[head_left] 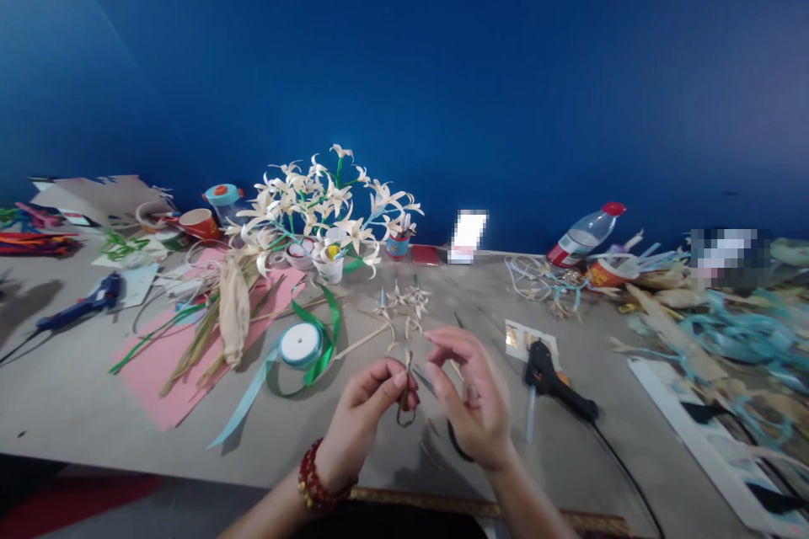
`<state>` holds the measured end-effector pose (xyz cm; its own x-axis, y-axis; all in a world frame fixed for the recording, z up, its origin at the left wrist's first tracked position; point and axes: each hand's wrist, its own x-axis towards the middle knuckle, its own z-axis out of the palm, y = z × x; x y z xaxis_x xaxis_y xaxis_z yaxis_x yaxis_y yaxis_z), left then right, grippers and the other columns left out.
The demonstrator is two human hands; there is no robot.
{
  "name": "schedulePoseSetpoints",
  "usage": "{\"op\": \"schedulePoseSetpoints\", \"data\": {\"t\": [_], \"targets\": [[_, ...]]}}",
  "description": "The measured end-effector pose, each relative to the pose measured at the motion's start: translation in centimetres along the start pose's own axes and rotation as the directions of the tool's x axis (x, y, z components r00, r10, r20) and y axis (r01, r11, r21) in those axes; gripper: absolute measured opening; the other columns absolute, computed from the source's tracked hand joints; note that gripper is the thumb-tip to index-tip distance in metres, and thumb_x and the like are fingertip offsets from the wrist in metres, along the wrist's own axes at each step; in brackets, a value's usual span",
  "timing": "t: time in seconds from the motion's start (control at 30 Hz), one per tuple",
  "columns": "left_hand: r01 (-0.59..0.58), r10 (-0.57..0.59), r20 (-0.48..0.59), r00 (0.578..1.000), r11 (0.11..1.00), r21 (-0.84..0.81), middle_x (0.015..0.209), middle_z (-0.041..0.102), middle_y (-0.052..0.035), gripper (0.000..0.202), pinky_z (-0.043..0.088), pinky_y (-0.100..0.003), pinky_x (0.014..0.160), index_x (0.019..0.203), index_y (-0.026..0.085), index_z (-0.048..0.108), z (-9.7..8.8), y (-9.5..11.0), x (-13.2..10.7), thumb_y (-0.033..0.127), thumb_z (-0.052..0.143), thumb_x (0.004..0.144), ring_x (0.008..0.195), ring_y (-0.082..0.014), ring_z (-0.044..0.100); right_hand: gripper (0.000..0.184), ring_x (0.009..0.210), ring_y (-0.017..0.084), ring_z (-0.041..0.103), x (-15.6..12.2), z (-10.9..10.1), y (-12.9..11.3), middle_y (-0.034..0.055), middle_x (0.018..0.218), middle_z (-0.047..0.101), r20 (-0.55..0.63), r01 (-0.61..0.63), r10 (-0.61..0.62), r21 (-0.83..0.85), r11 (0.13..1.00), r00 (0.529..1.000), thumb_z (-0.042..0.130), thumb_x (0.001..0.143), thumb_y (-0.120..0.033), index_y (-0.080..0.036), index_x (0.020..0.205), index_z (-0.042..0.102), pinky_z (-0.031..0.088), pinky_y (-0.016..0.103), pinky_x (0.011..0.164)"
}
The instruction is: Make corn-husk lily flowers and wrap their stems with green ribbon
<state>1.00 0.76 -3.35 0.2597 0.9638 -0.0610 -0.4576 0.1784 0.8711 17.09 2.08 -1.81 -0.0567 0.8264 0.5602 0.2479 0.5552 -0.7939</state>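
Note:
My left hand [376, 394], with a beaded bracelet at the wrist, pinches a thin strip of dried husk or straw [408, 360] between thumb and fingers. A loop of the strip hangs below the fingertips. Just to the right, my right hand [471, 392] has its fingers curved and its thumb apart, with nothing visible between them. Scissors [422, 381] show partly behind this hand, a blade on one side and a dark handle below; the rest is hidden. Beyond both hands lie several small pale husk flowers [408, 301].
A ribbon spool [301, 344] lies left on pink paper [158, 379]. Husk lilies in cups [329, 269] stand behind. Right are a black glue gun [559, 383] with its cord, a power strip [688, 438], a bottle [585, 236] and tangled blue strips [739, 333]. A blue glue gun [85, 303] lies far left.

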Motion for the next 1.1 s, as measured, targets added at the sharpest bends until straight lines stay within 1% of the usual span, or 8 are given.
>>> {"op": "schedulePoseSetpoints", "data": {"t": [0.2,0.4,0.5,0.67,0.77,0.83,0.93,1.1], "targets": [[-0.020,0.021,-0.016,1.000,0.999,0.035,0.071,0.064,-0.0033,0.023,0.044,-0.026,0.070,0.081,0.014,0.067,-0.1,0.0,0.0,0.035,0.064,0.090,0.070,-0.0144,0.055,0.011,0.094,0.020,0.064,-0.5,0.4,0.1,0.0062,0.096,0.067,-0.012,-0.028,0.028,-0.028,0.999,1.000,0.055,0.093,-0.014,-0.022,0.094,0.064,0.051,0.032,0.082],[-0.033,0.040,-0.060,0.997,0.993,0.110,0.073,0.064,-0.0028,0.025,0.045,-0.027,0.071,0.081,0.016,0.066,-0.9,-0.5,-0.2,0.039,0.065,0.089,0.071,-0.0148,0.056,0.017,0.075,0.016,0.065,-0.5,-0.9,2.0,0.0047,0.089,0.069,-0.042,-0.194,0.191,-0.080,0.978,0.981,0.048,0.099,-0.026,-0.021,0.097,0.064,0.052,0.026,0.070],[-0.035,0.046,-0.076,0.996,0.990,0.138,0.073,0.062,-0.0020,0.026,0.044,-0.027,0.070,0.081,0.017,0.064,-1.4,-1.0,-0.3,0.040,0.062,0.091,0.071,-0.0147,0.054,0.023,0.066,0.015,0.063,-0.3,-1.8,3.0,0.0018,0.076,0.065,-0.052,-0.282,0.277,-0.120,0.952,0.959,0.047,0.099,-0.032,-0.020,0.087,0.062,0.050,0.024,0.063],[-0.073,0.078,-0.026,0.997,0.984,0.165,0.073,0.058,-0.0021,0.028,0.042,-0.028,0.072,0.079,0.017,0.061,-1.3,-1.1,-0.2,0.041,0.057,0.094,0.072,-0.0154,0.053,0.036,0.053,0.013,0.051,-0.6,-1.5,2.6,-0.0033,0.055,0.050,-0.011,-0.206,0.210,-0.247,0.947,0.978,0.056,0.093,-0.038,-0.021,0.061,0.051,0.042,0.022,0.053],[-0.089,0.091,-0.006,0.996,0.980,0.178,0.073,0.056,-0.0023,0.030,0.041,-0.029,0.072,0.078,0.017,0.059,-1.3,-0.9,-0.2,0.042,0.055,0.095,0.073,-0.0162,0.052,0.029,0.059,0.015,0.058,-0.9,-1.9,2.8,-0.0008,0.061,0.059,-0.001,-0.195,0.201,-0.249,0.949,0.980,0.055,0.093,-0.038,-0.021,0.070,0.058,0.048,0.024,0.059],[-0.091,0.093,-0.002,0.996,0.979,0.182,0.072,0.055,-0.0023,0.030,0.040,-0.029,0.072,0.078,0.018,0.059,-1.5,-0.8,-0.2,0.042,0.054,0.095,0.073,-0.0166,0.051,0.019,0.072,0.018,0.066,-1.1,-3.6,3.9,0.0036,0.079,0.068,-0.041,-0.231,0.229,-0.274,0.933,0.973,0.055,0.094,-0.038,-0.021,0.090,0.063,0.052,0.027,0.068],[-0.082,0.085,-0.006,0.996,0.978,0.192,0.073,0.055,-0.0021,0.029,0.039,-0.028,0.072,0.079,0.018,0.059,-2.0,-1.1,-0.3,0.041,0.054,0.095,0.073,-0.0167,0.050,0.027,0.088,0.023,0.068,-1.8,-8.7,6.5,0.0103,0.105,0.070,-0.117,-0.310,0.289,-0.455,0.835,0.950,0.054,0.093,-0.040,-0.021,0.112,0.060,0.055,0.032,0.074],[-0.041,0.049,-0.030,0.998,0.976,0.212,0.072,0.055,-0.0010,0.029,0.039,-0.027,0.071,0.078,0.019,0.058,-2.4,-1.9,0.0,0.042,0.055,0.095,0.072,-0.0158,0.049,0.035,0.099,0.033,0.065,-5.7,-17.9,9.9,0.0143,0.114,0.066,-0.140,-0.279,0.337,-0.869,0.409,0.931,0.053,0.089,-0.040,-0.021,0.117,0.058,0.050,0.049,0.089]]}}
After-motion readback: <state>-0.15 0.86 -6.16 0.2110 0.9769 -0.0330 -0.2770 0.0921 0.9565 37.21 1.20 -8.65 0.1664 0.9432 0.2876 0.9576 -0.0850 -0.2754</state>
